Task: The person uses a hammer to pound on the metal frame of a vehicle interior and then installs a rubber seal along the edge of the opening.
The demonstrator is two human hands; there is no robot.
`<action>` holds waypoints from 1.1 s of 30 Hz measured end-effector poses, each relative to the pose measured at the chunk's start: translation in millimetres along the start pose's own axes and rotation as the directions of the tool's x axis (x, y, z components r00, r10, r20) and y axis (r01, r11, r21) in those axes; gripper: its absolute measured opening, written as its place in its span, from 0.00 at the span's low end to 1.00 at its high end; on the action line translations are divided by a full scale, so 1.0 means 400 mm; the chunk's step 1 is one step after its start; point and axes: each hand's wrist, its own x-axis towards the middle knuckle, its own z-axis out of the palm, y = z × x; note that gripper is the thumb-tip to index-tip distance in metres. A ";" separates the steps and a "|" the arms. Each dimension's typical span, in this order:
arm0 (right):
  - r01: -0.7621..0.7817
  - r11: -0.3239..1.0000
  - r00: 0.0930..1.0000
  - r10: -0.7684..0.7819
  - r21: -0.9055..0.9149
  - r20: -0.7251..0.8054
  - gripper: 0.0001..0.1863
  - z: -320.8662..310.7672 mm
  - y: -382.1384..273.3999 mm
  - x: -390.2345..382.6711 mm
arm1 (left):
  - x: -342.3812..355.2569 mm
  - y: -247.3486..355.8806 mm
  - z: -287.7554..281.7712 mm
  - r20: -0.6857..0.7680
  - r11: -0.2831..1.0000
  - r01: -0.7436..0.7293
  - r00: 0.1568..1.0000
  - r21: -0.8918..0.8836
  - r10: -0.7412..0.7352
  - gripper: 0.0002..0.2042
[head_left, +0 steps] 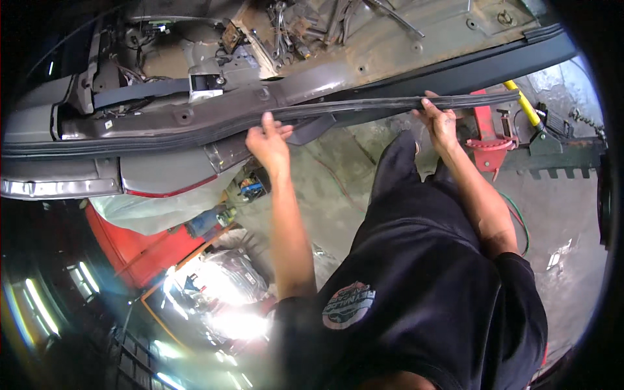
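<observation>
A long black ribbed rubber weatherstrip runs along the edge of a car body sill on the left. Toward the right it stands away from the body and ends in mid-air past my right hand. My right hand pinches this free stretch, with a finger over its top edge. My left hand is just below the strip near the bend in the sill. Its fingers are apart, with one fingertip at the strip's lower edge; whether it presses on the rubber is hard to tell.
Loose wrenches and other metal tools lie on the bare car floor above. A red stand and a yellow bar stand at the right. Below left are a grey bumper, a red panel and clear plastic sheeting.
</observation>
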 end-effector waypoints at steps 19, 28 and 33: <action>0.013 0.998 1.000 -0.012 0.059 -0.023 0.20 0.002 0.056 0.033 | -0.003 -0.159 0.131 0.128 0.982 0.189 0.974 0.011 -0.189 0.26; 0.063 0.997 0.997 -0.060 0.055 -0.053 0.20 0.028 0.028 0.049 | 0.005 -0.191 0.190 0.234 0.961 0.258 0.945 -0.103 -0.228 0.27; 0.099 0.995 0.992 -0.098 0.011 -0.078 0.21 0.048 0.027 0.061 | 0.003 -0.196 0.207 0.167 0.944 0.305 0.944 -0.125 -0.283 0.24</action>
